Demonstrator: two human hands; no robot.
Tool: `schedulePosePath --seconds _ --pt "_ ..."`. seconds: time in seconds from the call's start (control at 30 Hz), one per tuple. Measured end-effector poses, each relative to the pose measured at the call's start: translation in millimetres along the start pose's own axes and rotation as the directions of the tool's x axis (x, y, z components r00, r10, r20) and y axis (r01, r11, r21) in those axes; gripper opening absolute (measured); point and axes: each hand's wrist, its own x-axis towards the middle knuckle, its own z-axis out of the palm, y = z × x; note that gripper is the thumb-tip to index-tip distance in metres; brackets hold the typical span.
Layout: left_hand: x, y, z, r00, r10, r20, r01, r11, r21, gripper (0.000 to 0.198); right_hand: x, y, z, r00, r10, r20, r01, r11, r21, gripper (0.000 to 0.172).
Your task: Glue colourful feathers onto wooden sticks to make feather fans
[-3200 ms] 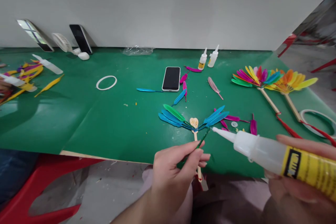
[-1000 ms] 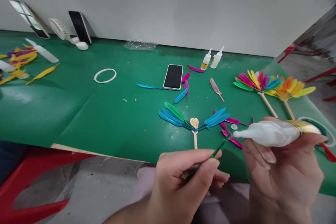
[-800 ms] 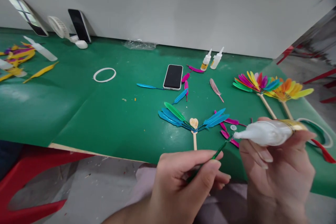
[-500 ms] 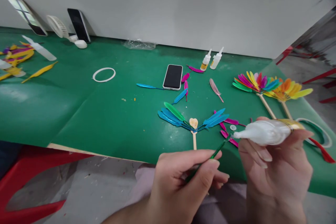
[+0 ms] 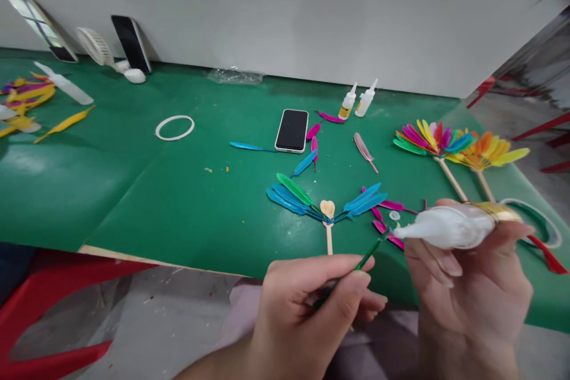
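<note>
My left hand [image 5: 312,309] pinches a dark green feather [image 5: 369,254] between thumb and index finger, its thin tip pointing up to the right. Wrapped in my right hand [image 5: 472,279] is a white glue bottle [image 5: 454,225], lying nearly level with its nozzle at the feather's tip; whether they touch I cannot tell. Just beyond my left hand, a wooden stick with a heart-shaped head [image 5: 328,211] lies on the green table [image 5: 187,202]. Blue feathers [image 5: 287,199] and a green feather [image 5: 294,189] fan out on its left, more blue feathers [image 5: 366,200] on its right.
Magenta feathers [image 5: 392,206] lie behind the bottle. A phone [image 5: 291,130], a pink feather [image 5: 364,148] and two glue bottles [image 5: 347,102] are further back. Two feather fans [image 5: 449,175] rest at the right, near a white ring [image 5: 552,231]. Another white ring [image 5: 175,128] lies left.
The view has shifted very slightly. My right hand and the bottle have moved a little to the right; my left hand keeps the same pinch on the green feather.
</note>
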Motion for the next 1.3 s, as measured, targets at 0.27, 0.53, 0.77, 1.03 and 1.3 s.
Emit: schedulePosePath --seconds 0.27,0.53,0.77,1.03,1.3 --pt "0.3 -1.2 0.3 1.0 0.016 -0.011 -0.016 1.0 -0.013 0.017 -0.4 -0.7 -0.6 1.0 -0.014 -0.014 0.014 1.0 -0.02 0.033" --pt "0.5 -0.9 0.1 1.0 0.003 -0.015 -0.003 0.999 -0.037 0.02 -1.8 0.1 -2.0 1.0 -0.005 -0.003 0.005 1.0 -0.016 0.034" --pt "0.2 -2.0 0.1 1.0 0.01 -0.016 -0.011 0.998 -0.057 0.02 -0.5 -1.5 -0.4 1.0 0.005 -0.001 -0.005 1.0 -0.009 0.035" --pt "1.5 -5.4 -1.4 0.997 0.078 0.021 -0.076 0.995 -0.059 0.024 -1.6 -1.4 2.0 0.998 0.021 -0.063 -0.021 1.0 -0.007 0.037" --pt "1.7 -4.1 -2.6 0.993 0.112 0.028 -0.112 0.994 -0.012 0.026 -2.6 -1.5 1.1 0.996 0.022 -0.084 -0.023 1.0 -0.007 0.036"
